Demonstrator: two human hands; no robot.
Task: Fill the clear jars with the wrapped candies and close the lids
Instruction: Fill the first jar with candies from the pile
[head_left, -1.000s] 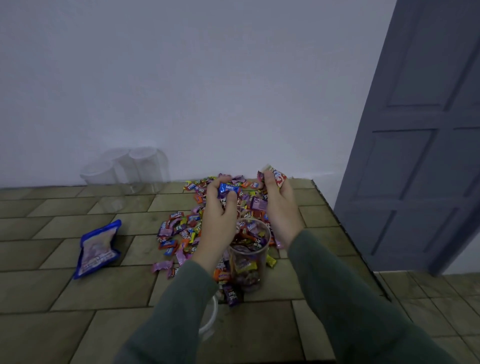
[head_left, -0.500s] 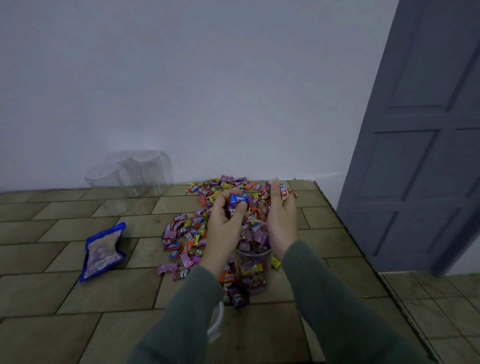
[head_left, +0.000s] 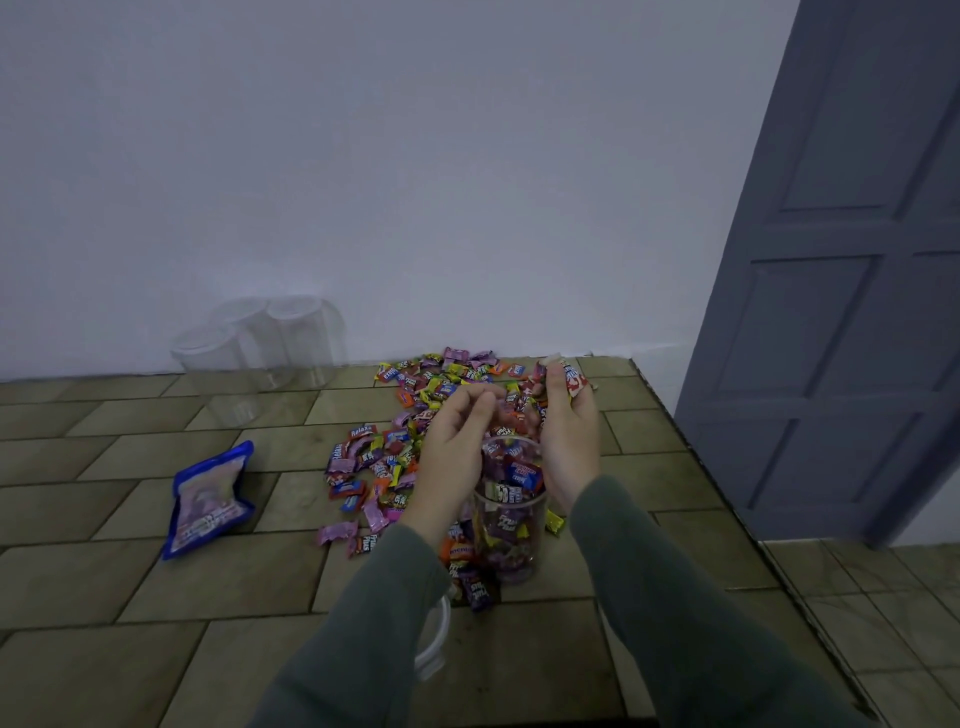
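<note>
Jar (head_left: 510, 512) between left hand (head_left: 457, 447), right hand (head_left: 566, 431).

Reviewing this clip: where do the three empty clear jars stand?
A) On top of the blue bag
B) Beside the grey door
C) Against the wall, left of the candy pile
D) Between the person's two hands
C: the three empty jars cluster by the wall, left of the candy pile.
</note>
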